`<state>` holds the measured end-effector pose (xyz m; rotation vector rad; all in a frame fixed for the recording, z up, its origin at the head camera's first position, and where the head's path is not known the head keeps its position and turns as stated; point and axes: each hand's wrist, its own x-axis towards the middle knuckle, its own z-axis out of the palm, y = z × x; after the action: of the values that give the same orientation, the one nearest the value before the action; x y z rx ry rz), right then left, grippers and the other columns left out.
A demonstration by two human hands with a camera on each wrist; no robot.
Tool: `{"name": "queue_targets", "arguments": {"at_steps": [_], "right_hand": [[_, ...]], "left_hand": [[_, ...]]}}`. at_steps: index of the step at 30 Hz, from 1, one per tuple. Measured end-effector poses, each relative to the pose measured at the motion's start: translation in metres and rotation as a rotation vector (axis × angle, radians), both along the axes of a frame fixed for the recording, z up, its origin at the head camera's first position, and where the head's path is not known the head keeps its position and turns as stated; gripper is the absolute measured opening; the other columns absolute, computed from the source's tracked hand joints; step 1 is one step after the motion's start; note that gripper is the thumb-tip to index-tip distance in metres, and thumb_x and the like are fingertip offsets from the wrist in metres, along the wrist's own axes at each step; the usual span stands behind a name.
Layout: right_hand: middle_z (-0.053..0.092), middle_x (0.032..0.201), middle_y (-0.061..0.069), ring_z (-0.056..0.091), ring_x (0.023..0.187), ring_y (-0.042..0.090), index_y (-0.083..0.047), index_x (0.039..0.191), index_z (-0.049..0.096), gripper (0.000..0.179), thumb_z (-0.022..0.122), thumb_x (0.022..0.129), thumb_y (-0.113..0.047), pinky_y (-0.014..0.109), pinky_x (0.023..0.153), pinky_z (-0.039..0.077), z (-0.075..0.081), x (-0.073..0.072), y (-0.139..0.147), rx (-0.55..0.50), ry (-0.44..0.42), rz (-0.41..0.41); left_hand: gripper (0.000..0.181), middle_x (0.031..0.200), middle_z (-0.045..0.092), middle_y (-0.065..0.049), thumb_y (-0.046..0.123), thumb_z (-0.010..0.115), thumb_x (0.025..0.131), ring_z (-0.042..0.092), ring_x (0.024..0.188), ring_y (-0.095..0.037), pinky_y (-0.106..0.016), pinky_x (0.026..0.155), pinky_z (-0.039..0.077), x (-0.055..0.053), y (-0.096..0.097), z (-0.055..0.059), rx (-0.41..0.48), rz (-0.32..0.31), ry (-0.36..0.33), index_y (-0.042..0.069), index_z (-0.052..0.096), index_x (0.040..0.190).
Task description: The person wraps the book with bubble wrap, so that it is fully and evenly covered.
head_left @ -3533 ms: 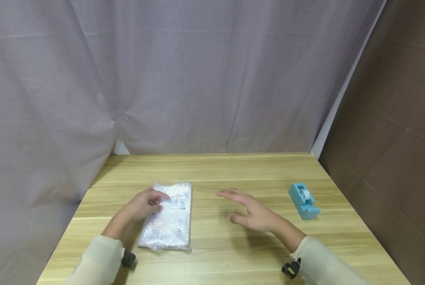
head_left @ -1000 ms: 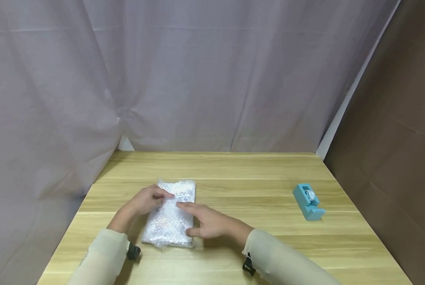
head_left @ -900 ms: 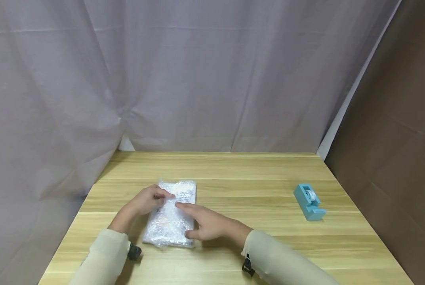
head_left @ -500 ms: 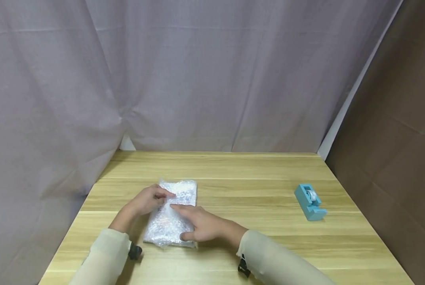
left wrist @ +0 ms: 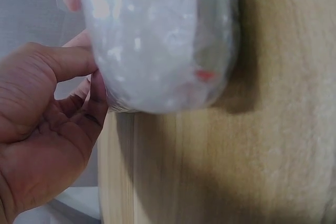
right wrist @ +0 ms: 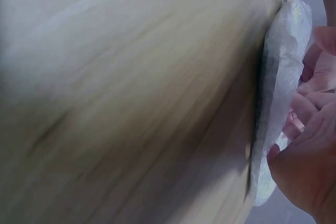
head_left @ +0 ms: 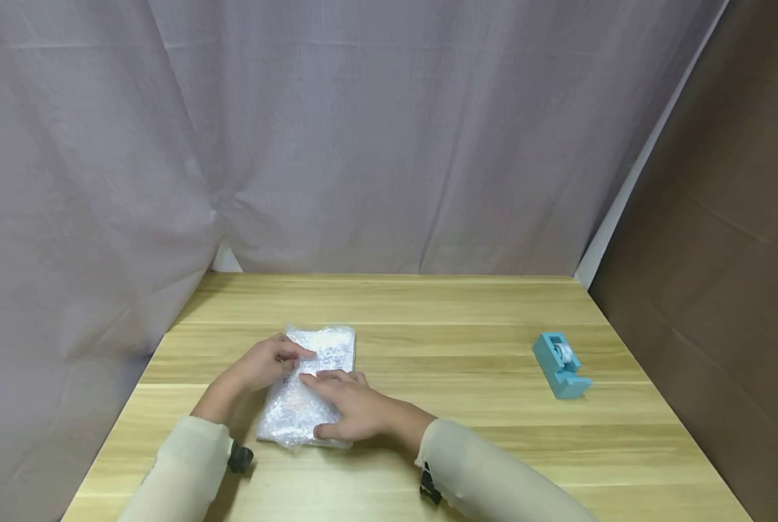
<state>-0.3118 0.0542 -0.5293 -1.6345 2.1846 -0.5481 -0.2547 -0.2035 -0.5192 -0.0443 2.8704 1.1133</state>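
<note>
A flat packet in clear bubble wrap [head_left: 300, 413] lies on the wooden table, left of the middle. At its left edge is my left hand [head_left: 265, 365]; in the left wrist view its thumb [left wrist: 73, 62] and curled fingers pinch the wrap's edge. One finger reaches onto the top. My right hand [head_left: 356, 407] lies over the packet's right half, fingers fairly straight and thumb spread, touching the wrap. What the wrap encloses cannot be made out. In the right wrist view the packet [right wrist: 281, 72] shows edge-on beside the right hand [right wrist: 310, 156].
A blue tape dispenser [head_left: 560, 366] with a roll of clear tape stands at the table's right side. Grey cloth [head_left: 389, 145] hangs behind the table [head_left: 454, 312], and a brown panel [head_left: 708, 254] borders its right side. Each wrist wears a small black device.
From the right, my right hand has come onto the packet and since slid slightly further left over it. My left hand keeps its place at the left edge. The dispenser has not moved.
</note>
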Motion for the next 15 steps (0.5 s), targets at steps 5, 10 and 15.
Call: {"name": "queue_targets", "arguments": {"at_steps": [5,10,15], "right_hand": [[0.034,0.181,-0.008,0.029,0.168,0.029,-0.025,0.179,0.020,0.095,0.066,0.102,-0.055,0.070,0.130,0.026,0.000,0.004,-0.006,0.010,0.011,-0.016],[0.032,0.181,-0.010,0.029,0.167,0.030,-0.032,0.179,0.016,0.093,0.061,0.104,-0.064,0.068,0.128,0.025,0.000,0.008,-0.010,0.015,0.000,-0.033],[0.027,0.184,-0.010,0.030,0.162,0.031,-0.043,0.177,0.016,0.086,0.056,0.106,-0.071,0.066,0.126,0.027,0.001,0.012,-0.012,0.023,0.009,-0.035]], "left_hand": [[0.035,0.133,0.066,-0.016,0.005,0.062,0.108,0.065,0.119,-0.031,-0.060,0.105,0.056,0.001,-0.003,0.002,0.021,-0.028,-0.013,0.018,0.081,0.134],[0.043,0.127,0.065,-0.011,0.002,0.051,0.109,0.062,0.114,-0.025,-0.044,0.099,0.054,0.001,-0.003,0.006,0.073,-0.020,-0.056,0.020,0.079,0.137],[0.047,0.119,0.065,-0.008,0.005,0.046,0.109,0.061,0.110,-0.022,-0.046,0.101,0.052,0.001,-0.002,0.010,0.066,-0.008,-0.076,0.022,0.078,0.138]]}}
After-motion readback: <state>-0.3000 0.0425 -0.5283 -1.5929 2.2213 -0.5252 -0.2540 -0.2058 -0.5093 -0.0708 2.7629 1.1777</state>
